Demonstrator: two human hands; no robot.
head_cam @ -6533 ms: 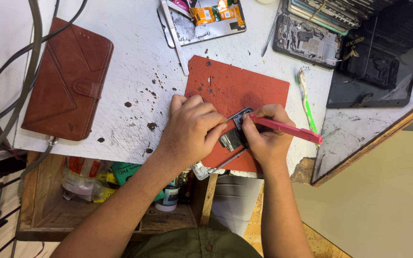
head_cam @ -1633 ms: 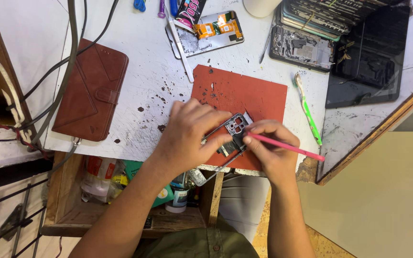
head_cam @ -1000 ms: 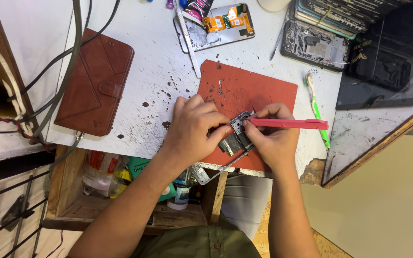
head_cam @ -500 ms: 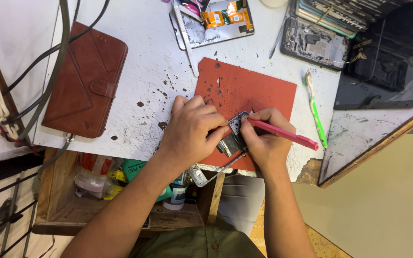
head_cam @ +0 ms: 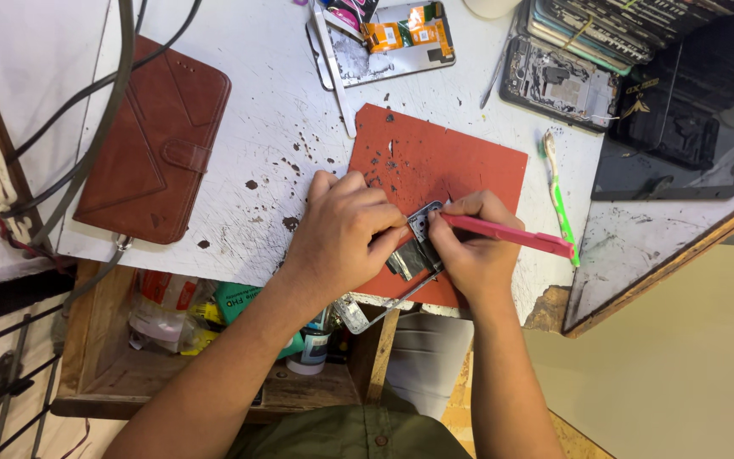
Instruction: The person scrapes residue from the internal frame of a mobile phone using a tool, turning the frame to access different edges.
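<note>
**Small metal part held down on the red mat, pink tool working at its edge**

Head view: the left hand (head_cam: 346,234) lies curled over a small metal part (head_cam: 419,245), fingers closed on it and pinning it to the red mat (head_cam: 469,170) near the front edge of the white table (head_cam: 282,127). The right hand (head_cam: 473,255) is closed in a pen-like grip on a pink tool (head_cam: 511,234), whose tip meets the top edge of the part, while the handle points away to the right. A thin metal frame (head_cam: 375,310) sticks out from under the hands, over the table's edge.

How far the work has come: the part appears partly opened, with a grey plate and a darker layer showing between the hands. The fingers cover most of it, so I cannot tell whether anything has come free. The tool is at the seam, so the prying seems to be in the middle rather than finished. No loose piece from it lies on the mat, only dark specks.

Around the hands: a green tool (head_cam: 560,200) lies just right of the mat. An opened phone (head_cam: 388,38) with orange strips lies beyond the mat, and another phone body (head_cam: 561,81) lies to its right. A dark screen panel (head_cam: 681,127) is at the far right. A brown leather case (head_cam: 159,140) lies well apart on the left, under dark cables (head_cam: 116,68).
</note>
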